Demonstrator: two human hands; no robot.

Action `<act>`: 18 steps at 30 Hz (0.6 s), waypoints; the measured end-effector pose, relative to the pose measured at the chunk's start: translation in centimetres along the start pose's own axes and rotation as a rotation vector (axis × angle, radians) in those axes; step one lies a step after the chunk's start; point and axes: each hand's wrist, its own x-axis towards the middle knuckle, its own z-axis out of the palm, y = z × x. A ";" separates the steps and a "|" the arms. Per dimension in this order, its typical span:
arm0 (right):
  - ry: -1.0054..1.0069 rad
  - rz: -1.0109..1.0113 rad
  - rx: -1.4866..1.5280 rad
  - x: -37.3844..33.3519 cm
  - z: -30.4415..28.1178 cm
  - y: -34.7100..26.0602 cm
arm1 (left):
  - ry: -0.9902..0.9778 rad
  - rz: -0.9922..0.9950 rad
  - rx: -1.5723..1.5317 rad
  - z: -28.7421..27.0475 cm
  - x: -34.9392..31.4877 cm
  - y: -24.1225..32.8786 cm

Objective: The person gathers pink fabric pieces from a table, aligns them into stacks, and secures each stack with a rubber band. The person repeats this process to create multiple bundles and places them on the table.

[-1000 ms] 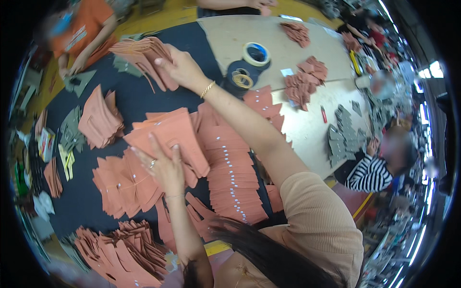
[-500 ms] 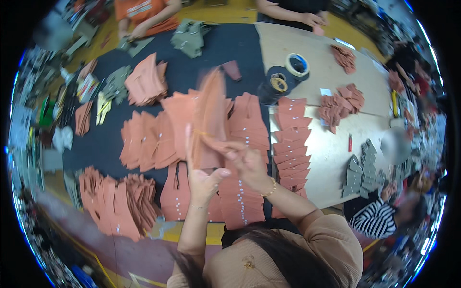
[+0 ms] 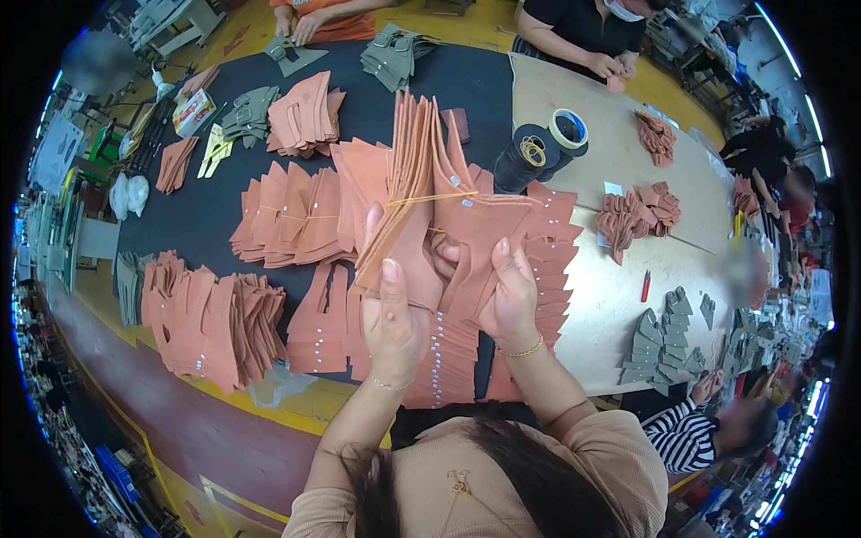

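Note:
A thick bundle of salmon-coloured cut pieces (image 3: 411, 161), flat and leather-like, stands up between my hands above the table. A yellow rubber band (image 3: 426, 199) stretches across it. My left hand (image 3: 395, 332) grips the lower left of the bundle, thumb across the front. With thumb and fingers, my right hand (image 3: 511, 300) holds the front salmon piece (image 3: 491, 220), which fans out to the right with a small white label near its top. Some right-hand fingers are behind the piece. Below lie overlapping rows of salmon pieces (image 3: 439, 363) with small white labels.
Salmon stacks (image 3: 211, 318) lie at the left edge, with banded bundles (image 3: 287, 215) beyond. Dark spools (image 3: 517, 161) and a tape roll (image 3: 569, 130) stand right of centre. Green pieces (image 3: 659, 341) and a red cutter (image 3: 646, 286) lie right. Two people work across the table.
The bundle has spread apart, its front pieces now opened to the right. My right hand has moved right and grips the front piece; it was at the band before.

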 end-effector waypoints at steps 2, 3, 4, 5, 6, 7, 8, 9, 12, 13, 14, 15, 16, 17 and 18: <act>-0.018 0.009 0.008 0.0 -0.2 -0.3 | 0.011 -0.009 -0.041 0.5 -0.1 0.1; -0.046 0.006 0.010 0.1 -0.3 -0.4 | -0.001 -0.002 -0.046 0.6 -0.2 0.2; -0.063 0.005 0.005 0.1 -0.4 -0.4 | -0.012 0.003 -0.051 0.7 -0.2 0.2; -0.062 0.005 0.019 0.0 -0.5 -0.4 | -0.022 0.012 -0.058 0.9 -0.3 0.2; -0.054 0.004 0.026 0.0 -0.5 -0.4 | -0.013 0.016 -0.046 0.9 -0.3 0.2; -0.048 0.011 0.029 -0.1 -0.5 -0.5 | -0.003 0.023 -0.037 1.0 -0.4 0.1; -0.059 0.004 0.029 -0.1 -0.4 -0.5 | -0.001 0.030 -0.026 1.0 -0.4 0.0; -0.072 0.007 0.025 0.0 -0.4 -0.5 | -0.003 0.040 0.007 0.9 -0.5 -0.1; -0.006 -0.056 -0.151 -0.1 -0.2 -0.3 | 0.004 0.045 0.132 0.4 -0.7 -0.9; 0.030 -0.087 -0.237 0.0 -0.3 -0.2 | 0.025 0.034 0.191 0.2 -0.8 -1.5; -0.049 -0.153 -0.400 -0.1 -0.5 0.1 | 0.046 0.024 0.252 0.0 -1.0 -2.1; -0.129 -0.223 -0.561 -0.2 -0.7 0.4 | 0.064 0.016 0.313 -0.3 -1.2 -2.8; -0.206 -0.272 -0.724 -0.1 -0.9 0.9 | 0.081 0.007 0.375 -0.6 -1.3 -3.5; -0.291 -0.252 -0.985 -0.2 -1.6 0.5 | 0.096 -0.004 0.436 -1.0 -1.5 -4.2; -0.244 -0.216 -0.889 -0.4 -2.1 0.9 | -0.008 -0.059 0.314 -1.4 -1.6 -4.8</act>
